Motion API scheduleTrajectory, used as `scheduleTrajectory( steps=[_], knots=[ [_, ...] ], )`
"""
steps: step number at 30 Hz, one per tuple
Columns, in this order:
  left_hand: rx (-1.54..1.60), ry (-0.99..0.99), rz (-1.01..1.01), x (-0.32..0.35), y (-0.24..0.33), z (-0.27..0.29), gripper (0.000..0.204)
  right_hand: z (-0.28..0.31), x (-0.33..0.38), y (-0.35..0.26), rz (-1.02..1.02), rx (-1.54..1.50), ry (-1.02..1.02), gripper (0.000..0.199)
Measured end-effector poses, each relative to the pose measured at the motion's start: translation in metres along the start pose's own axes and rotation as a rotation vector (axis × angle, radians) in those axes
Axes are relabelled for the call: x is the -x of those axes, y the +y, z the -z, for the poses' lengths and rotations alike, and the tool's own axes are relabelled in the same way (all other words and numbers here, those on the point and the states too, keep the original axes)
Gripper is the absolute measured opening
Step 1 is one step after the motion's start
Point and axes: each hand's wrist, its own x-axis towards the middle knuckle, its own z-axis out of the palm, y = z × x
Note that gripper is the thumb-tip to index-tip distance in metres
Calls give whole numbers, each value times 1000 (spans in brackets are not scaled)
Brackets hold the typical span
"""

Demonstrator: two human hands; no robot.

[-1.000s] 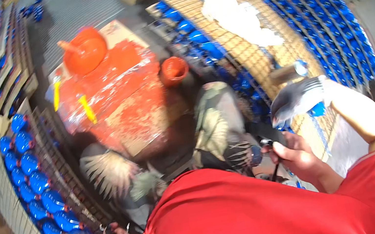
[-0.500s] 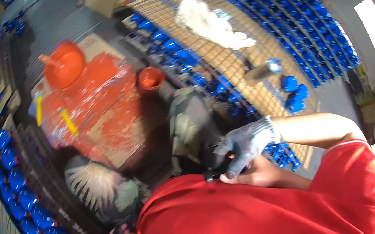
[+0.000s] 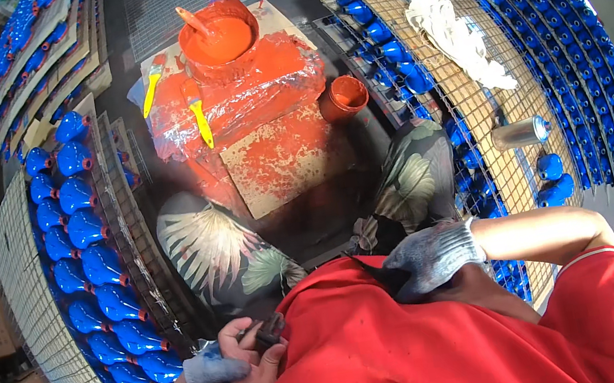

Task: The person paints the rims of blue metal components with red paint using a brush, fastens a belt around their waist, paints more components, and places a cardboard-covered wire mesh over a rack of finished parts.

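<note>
My left hand (image 3: 213,369), in a grey glove, is low at the left of my red shirt, its thumb against a bare hand (image 3: 250,359) that seems to be another person's. The bare fingers hold a dark buckle-like piece (image 3: 270,331) at my waist; my own left fingers are mostly hidden. In front of the shirt on the right, my gloved right hand (image 3: 436,257) is closed on a black strap (image 3: 382,275). Just beneath it a bare forearm (image 3: 478,294) reaches in, its hand out of sight.
Ahead stands a low, red-smeared work surface (image 3: 270,165) with a red paint pot (image 3: 220,35), a brush (image 3: 193,20), yellow-handled brushes (image 3: 201,120) and a red cup (image 3: 346,96). Racks of glossy blue bulb-shaped pieces (image 3: 94,227) flank me. At right lie a white cloth (image 3: 456,37) and a can (image 3: 521,133).
My view has turned, so the work surface now sits further right and upright. The left-side hands have come higher, fully into view. The bare hand under my right glove has slipped from sight.
</note>
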Motion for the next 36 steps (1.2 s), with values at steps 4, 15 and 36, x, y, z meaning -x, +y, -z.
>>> scheduleTrajectory(
  steps=[4,15,36],
  knots=[
    [-85,-353,322,-13,17,39,69,-6,-5,2,-48,-62,-47,45],
    [-1102,-614,-637,-16,-2,56,42,-55,7,62,254,-790,290,21],
    [-404,-50,592,35,88,-42,28,-99,103,61,51,-1579,743,46]
  ],
)
